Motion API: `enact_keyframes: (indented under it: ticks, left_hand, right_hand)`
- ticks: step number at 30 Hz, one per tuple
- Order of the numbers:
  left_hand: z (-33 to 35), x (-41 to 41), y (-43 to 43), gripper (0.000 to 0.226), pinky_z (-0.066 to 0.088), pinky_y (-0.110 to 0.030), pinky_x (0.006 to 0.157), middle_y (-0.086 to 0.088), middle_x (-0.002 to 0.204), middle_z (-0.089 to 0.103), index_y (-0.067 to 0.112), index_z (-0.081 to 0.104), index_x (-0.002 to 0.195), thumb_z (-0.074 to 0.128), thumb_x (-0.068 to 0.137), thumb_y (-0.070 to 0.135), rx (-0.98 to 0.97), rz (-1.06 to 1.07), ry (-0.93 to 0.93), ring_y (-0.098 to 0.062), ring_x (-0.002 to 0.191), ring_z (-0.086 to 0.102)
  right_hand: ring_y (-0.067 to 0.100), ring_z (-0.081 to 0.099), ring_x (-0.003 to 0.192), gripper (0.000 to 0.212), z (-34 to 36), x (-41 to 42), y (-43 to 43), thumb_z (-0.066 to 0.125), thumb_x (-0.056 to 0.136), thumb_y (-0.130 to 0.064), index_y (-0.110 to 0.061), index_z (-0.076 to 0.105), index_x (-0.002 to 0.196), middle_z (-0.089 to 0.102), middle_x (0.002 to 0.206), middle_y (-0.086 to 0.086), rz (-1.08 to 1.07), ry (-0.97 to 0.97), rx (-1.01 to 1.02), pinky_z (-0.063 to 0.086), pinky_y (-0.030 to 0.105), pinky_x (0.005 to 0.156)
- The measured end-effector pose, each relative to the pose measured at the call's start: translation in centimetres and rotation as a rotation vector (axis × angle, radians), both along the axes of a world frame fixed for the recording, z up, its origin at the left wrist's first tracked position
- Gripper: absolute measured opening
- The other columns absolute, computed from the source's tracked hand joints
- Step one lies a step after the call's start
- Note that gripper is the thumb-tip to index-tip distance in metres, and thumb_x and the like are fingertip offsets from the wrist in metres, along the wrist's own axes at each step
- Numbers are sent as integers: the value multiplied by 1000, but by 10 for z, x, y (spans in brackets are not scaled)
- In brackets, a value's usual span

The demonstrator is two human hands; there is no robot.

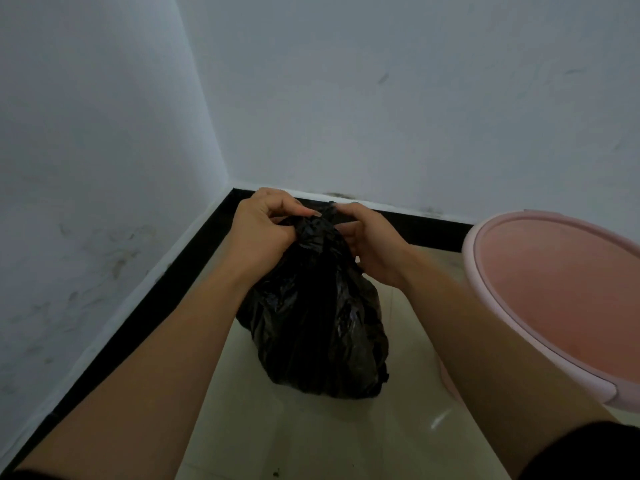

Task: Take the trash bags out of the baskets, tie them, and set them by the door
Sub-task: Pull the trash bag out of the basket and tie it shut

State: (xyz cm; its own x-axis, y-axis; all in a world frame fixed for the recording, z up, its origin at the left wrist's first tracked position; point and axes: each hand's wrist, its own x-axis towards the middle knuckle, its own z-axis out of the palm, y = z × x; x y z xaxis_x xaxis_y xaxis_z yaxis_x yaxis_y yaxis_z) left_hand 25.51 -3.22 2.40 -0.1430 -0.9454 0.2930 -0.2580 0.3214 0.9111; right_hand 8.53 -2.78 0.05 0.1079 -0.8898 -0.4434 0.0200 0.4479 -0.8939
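Down in the corner of the room, a black trash bag (311, 320) stood full and upright on the pale tiled floor (311, 438), close to where the two white walls (381, 98) met above a black skirting board (131, 306). Both bare forearms reached forward from the bottom of the head view and met at the gathered neck of the bag. The left hand (261, 230) was curled over the top on its own side, its grip pressed together with thumb and forefinger pinching the crumpled plastic. The right hand (372, 242) held the neck from the opposite side, fingers folded in so that its grip also closed on the black plastic, a small twisted end of which stuck up between the two hands. Whether a knot had formed there could not be told, since the fingers covered it.

Just beside the bag, on the right, stood a pink basket (554, 306), its rim round and its inside showing no liner. The right forearm crossed in front of its lower left edge. A dark sleeve (588, 448) showed at the bottom right corner.
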Motion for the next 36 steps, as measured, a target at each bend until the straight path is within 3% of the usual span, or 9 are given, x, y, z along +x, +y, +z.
enact_keyframes:
  ticks: [9, 13, 18, 21, 28, 29, 32, 34, 36]
  left_hand:
    - [-5, 2, 1, 29, 38, -2, 76, 3, 100, 58, 25, 74, 88, 79, 69, 3, -9, -117, -111, 5, 91, 55]
    - [-8, 3, 3, 29, 44, -9, 87, -2, 110, 61, 13, 71, 104, 74, 76, 4, 40, -165, -41, 6, 97, 57]
    - [-19, 13, 10, 16, 50, -9, 76, 4, 105, 71, 10, 74, 98, 65, 85, 13, 452, -217, 273, -7, 98, 67]
    - [-26, 26, 12, 22, 50, -12, 76, -3, 100, 75, 13, 78, 91, 60, 83, 23, 569, -299, 313, -9, 98, 68]
    - [-53, 74, 12, 55, 49, -23, 96, -7, 107, 73, 13, 80, 83, 90, 45, 51, 732, -413, 226, -16, 111, 64]
    - [-56, 80, 12, 60, 50, -24, 95, -8, 107, 73, 12, 80, 83, 91, 39, 52, 764, -400, 206, -17, 110, 65]
    - [-60, 90, 13, 66, 55, -27, 89, -9, 108, 72, 12, 80, 82, 93, 31, 53, 830, -347, 177, -18, 105, 67]
    - [-59, 91, 12, 66, 57, -29, 82, -7, 111, 71, 15, 79, 86, 92, 34, 54, 837, -296, 234, -16, 102, 68]
    - [-58, 87, 10, 60, 57, -27, 77, -4, 112, 70, 18, 75, 97, 84, 51, 56, 840, -224, 314, -14, 95, 70]
  right_hand:
    - [31, 70, 86, 36, -1, 20, -7, 73, 82, -20, 6, 69, 108, 72, 100, 21, -334, -340, -92, 59, 36, 75]
    - [37, 69, 94, 40, -9, 20, -10, 78, 77, -19, 7, 69, 106, 70, 103, 25, -441, -236, -93, 57, 45, 86]
    - [12, 55, 59, 37, -23, -2, -11, 67, 88, -26, 3, 65, 111, 68, 81, 9, -548, 118, -138, 47, 22, 53]
    - [18, 59, 73, 33, -37, -16, -10, 68, 87, -25, 3, 67, 105, 69, 108, 21, -629, 208, -136, 50, 27, 63]
    - [28, 69, 98, 12, -55, -32, -6, 65, 85, -27, -23, 62, 75, 72, 104, 16, -764, 295, -98, 56, 41, 88]
    - [26, 68, 100, 2, -56, -36, -7, 63, 88, -25, -24, 63, 85, 71, 108, 15, -781, 245, -53, 56, 38, 89]
    - [23, 60, 111, 48, -54, -42, -9, 53, 97, -20, -18, 38, 143, 61, 124, 13, -747, 310, 88, 49, 31, 97]
    - [21, 66, 85, 26, -51, -41, -7, 58, 95, -18, -11, 56, 120, 66, 105, 17, -882, -77, 57, 58, 33, 76]
    - [18, 63, 64, 20, -55, -38, -2, 62, 94, -23, -4, 59, 99, 64, 82, 14, -795, -52, 54, 57, 30, 57]
